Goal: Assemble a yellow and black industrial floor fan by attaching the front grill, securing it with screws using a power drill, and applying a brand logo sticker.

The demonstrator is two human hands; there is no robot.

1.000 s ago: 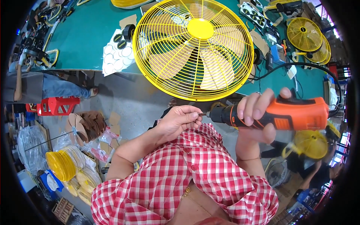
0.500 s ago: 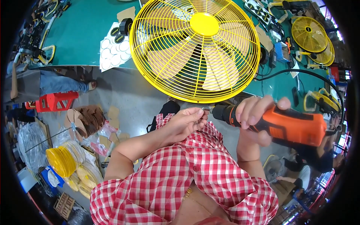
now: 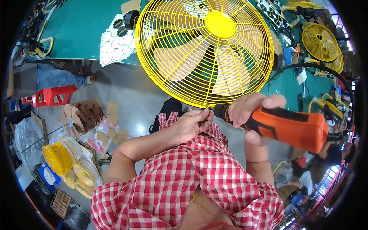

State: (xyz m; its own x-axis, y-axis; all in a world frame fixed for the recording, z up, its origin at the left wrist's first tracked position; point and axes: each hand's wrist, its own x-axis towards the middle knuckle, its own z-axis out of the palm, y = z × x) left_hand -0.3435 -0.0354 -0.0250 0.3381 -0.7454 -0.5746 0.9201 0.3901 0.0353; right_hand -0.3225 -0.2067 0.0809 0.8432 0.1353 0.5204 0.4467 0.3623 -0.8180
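A large yellow fan [image 3: 220, 23] with beige blades behind its wire guard stands at the table's near edge. My right hand [image 3: 253, 111] grips an orange and black power screwdriver [image 3: 295, 128], its black nose pointing left, just under the guard's lower rim. Against that nose, the thumb and fingers of my left hand [image 3: 194, 122] are pinched together. Whatever small piece lies between those fingertips is too hidden to name. A black cable [image 3: 326, 66] arcs from behind the screwdriver toward the table.
White round stickers on a sheet [image 3: 113, 50] lie left of the fan on the green table [image 3: 80, 30]. More yellow fans [image 3: 320, 42] stand at the right. On the floor at left are a red stool [image 3: 53, 96], brown blades [image 3: 86, 117] and yellow guards [image 3: 57, 159]. People are at both sides.
The screwdriver has shifted left, its nose now meeting my left fingertips and close under the fan's rim. The fan sits slightly farther right and is tilted a little differently in view.
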